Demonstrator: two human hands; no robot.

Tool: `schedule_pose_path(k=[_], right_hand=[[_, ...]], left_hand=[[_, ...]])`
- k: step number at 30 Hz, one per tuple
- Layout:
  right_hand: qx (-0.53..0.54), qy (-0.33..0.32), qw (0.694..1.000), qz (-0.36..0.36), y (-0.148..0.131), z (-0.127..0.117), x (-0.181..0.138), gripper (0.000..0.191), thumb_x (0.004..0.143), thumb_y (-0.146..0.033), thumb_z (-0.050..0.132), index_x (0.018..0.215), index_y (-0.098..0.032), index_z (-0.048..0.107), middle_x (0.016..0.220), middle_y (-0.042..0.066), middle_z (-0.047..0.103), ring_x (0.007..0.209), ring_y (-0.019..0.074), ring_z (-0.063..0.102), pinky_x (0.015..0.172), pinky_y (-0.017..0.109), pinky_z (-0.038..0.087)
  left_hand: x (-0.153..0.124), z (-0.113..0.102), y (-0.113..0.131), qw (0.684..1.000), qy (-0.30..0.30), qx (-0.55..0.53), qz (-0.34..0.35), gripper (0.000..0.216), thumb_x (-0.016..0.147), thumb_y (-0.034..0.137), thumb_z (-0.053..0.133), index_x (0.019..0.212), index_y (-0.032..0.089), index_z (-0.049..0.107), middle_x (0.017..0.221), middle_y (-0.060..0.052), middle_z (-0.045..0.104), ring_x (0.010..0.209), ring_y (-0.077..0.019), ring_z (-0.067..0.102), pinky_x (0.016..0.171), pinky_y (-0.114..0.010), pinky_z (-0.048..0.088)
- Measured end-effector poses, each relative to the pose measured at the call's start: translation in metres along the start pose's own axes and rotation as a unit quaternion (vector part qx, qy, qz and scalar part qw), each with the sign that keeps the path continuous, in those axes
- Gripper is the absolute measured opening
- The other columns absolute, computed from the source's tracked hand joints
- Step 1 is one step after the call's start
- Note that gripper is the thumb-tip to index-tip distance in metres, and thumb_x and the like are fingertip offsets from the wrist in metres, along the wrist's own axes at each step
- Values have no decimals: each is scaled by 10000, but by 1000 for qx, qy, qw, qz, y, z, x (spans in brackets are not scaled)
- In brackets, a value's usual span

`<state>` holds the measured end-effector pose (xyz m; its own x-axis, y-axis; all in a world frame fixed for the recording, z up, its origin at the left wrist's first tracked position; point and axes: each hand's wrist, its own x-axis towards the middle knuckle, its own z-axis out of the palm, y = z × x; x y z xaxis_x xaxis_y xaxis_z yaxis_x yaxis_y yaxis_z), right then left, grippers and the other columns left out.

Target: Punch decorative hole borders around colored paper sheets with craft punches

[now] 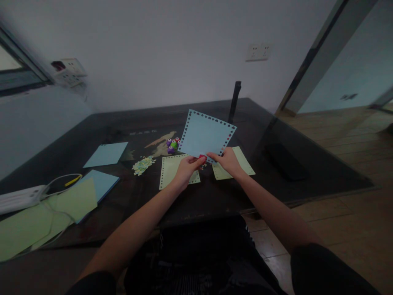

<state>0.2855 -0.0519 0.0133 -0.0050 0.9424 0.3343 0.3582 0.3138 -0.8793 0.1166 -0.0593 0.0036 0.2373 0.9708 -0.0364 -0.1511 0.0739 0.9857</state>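
Observation:
My left hand point(186, 169) is closed around a small red paper punch point(202, 158) at the lower edge of a light blue paper sheet point(207, 133). The sheet is held up and tilted, with small punched shapes along its visible borders. My right hand point(229, 160) pinches its lower right edge between thumb and fingers. Beneath my hands lie two pale green sheets, one on the left point(172, 169) with holes along its edges, one on the right point(242, 162). Several purple, green and red punches point(173, 144) stand just left of the blue sheet.
A pile of paper bits point(143, 165) lies left of the punches. Farther left are a blue sheet point(107, 153), stacked green paper point(67, 200) and a white power strip point(21, 198) with cable. A dark oblong object point(284, 162) sits on the right of the dark table point(135, 217).

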Motion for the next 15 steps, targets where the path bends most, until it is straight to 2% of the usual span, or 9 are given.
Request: schedule_pose_path(k=[15], right_hand=[[-18, 1, 1000, -11, -1, 0, -1, 240, 704, -402, 649, 698, -163, 643, 703, 42, 679, 638, 163, 583, 616, 295, 464]], left_hand=[[0, 3, 0, 999, 15, 24, 35, 371, 631, 416, 743, 859, 126, 696, 863, -90, 708, 754, -170, 612, 672, -274, 428]])
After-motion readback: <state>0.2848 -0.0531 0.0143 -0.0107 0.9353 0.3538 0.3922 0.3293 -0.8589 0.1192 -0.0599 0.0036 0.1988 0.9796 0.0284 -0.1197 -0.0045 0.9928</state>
